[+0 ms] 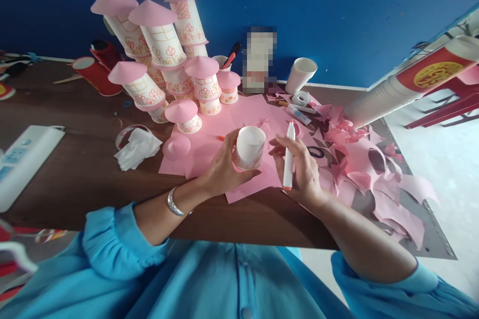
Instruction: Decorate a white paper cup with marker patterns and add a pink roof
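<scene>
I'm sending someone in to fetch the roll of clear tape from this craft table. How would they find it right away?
Start at the blue wall behind the table and find the stack of plain white cups standing before it, right of the cup castle. Just in front of that stack, at the edge of the pink paper scraps, lies the tape roll. It is the only small translucent ring there.

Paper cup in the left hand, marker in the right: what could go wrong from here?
1. The marker looks uncapped, its orange tip down over the pink paper; it might stain the sheet or the right hand.
2. The left hand grips the thin paper cup by its sides; a hard squeeze could dent it.
3. The cup tower leans close behind; a reach could topple it.
</scene>
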`<state>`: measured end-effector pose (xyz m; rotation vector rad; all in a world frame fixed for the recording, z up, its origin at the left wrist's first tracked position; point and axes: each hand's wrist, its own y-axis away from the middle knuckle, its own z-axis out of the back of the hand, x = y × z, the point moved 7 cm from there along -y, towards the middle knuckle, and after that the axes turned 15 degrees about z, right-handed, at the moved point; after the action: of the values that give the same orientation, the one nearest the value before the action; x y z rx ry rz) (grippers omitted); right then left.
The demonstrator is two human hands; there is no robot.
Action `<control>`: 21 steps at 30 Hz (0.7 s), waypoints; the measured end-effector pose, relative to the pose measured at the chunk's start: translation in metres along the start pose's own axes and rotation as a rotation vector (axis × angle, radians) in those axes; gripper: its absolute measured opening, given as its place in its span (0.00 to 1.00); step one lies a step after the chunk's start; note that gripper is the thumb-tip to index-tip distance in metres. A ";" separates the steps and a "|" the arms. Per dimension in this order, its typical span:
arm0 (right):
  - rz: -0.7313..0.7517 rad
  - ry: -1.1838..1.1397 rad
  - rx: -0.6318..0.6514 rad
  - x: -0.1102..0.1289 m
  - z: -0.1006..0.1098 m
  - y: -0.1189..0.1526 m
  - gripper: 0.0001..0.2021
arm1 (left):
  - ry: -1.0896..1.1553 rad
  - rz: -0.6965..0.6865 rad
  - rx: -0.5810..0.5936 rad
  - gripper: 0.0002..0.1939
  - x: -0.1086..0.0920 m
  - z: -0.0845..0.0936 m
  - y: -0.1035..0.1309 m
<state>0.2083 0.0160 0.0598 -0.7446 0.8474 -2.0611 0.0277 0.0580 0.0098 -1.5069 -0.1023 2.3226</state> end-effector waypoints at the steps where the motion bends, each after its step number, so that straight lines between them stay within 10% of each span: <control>1: -0.012 -0.004 0.032 -0.004 -0.003 0.002 0.33 | -0.036 -0.022 -0.013 0.48 0.000 0.000 0.000; 21: -0.013 -0.139 0.052 -0.021 -0.020 0.006 0.29 | -0.274 0.016 -0.064 0.57 0.013 0.001 -0.005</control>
<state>0.2075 0.0366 0.0391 -0.8564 0.7104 -2.0087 0.0236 0.0675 0.0001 -1.2119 -0.2381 2.5489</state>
